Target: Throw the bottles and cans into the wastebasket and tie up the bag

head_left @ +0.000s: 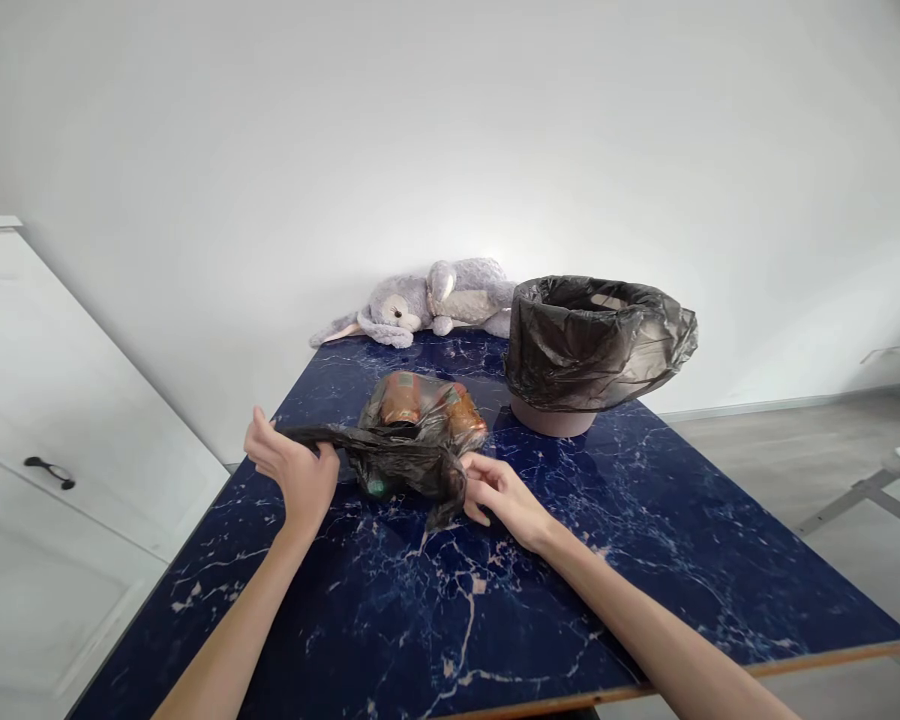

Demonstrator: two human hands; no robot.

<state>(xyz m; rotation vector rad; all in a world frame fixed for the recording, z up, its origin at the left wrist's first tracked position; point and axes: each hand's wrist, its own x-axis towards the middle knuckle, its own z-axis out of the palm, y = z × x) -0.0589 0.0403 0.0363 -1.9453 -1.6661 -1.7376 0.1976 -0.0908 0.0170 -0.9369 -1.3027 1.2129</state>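
Black see-through bag (pixel 405 455), crumpled, orange contents (pixel 402 396), left hand (pixel 297 470) and right hand (pixel 504 497) pinching it

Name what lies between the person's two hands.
In the head view, a dark plastic bag stretches from the left hand to the right hand.

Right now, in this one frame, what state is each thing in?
Left fingers: at the bag's edge, grip unclear
Right fingers: closed on the bag's edge
Bag: on the table, drawn out between both hands, items showing through
Bin: upright
Liner: draped over the bin, mouth open
Toy: lying down
Cabinet: shut where visible
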